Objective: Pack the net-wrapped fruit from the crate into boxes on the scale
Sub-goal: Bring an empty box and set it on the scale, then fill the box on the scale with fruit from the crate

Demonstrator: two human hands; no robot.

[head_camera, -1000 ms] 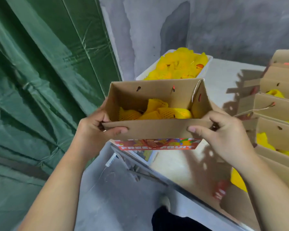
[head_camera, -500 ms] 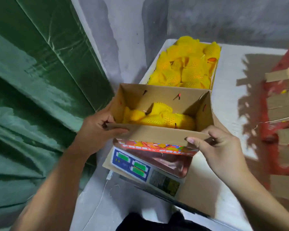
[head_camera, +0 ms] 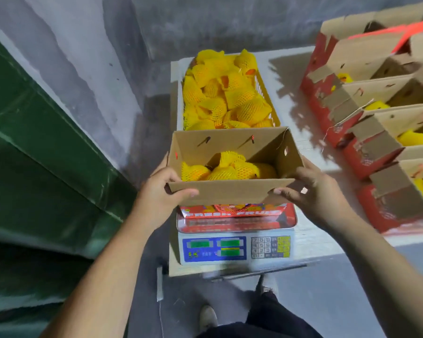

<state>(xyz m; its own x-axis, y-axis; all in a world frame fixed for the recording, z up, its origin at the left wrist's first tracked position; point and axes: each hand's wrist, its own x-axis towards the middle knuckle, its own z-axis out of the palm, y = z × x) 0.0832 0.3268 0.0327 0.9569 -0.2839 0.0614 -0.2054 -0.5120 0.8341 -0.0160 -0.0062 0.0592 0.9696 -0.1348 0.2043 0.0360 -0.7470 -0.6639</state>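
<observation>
An open cardboard box (head_camera: pixel 230 192) with red "FRESH FRUIT" print sits over the steel pan of the scale (head_camera: pixel 235 247). Several fruits in yellow foam net (head_camera: pixel 226 168) lie in its bottom. My left hand (head_camera: pixel 160 196) grips the box's near left corner, thumb on the front flap. My right hand (head_camera: pixel 313 191) holds the near right corner. Behind the box stands the yellow crate (head_camera: pixel 266 93), heaped with net-wrapped fruit (head_camera: pixel 220 93).
On the white table (head_camera: pixel 305 242) to the right, a row of open red boxes (head_camera: pixel 366 132) holds more yellow fruit. A green tarp (head_camera: pixel 34 154) hangs at the left and a grey wall stands behind. My shoes show on the floor below.
The box has come down from chest height onto the scale, with both hands still on it. The view has tilted down, showing the scale's display and the whole crate.
</observation>
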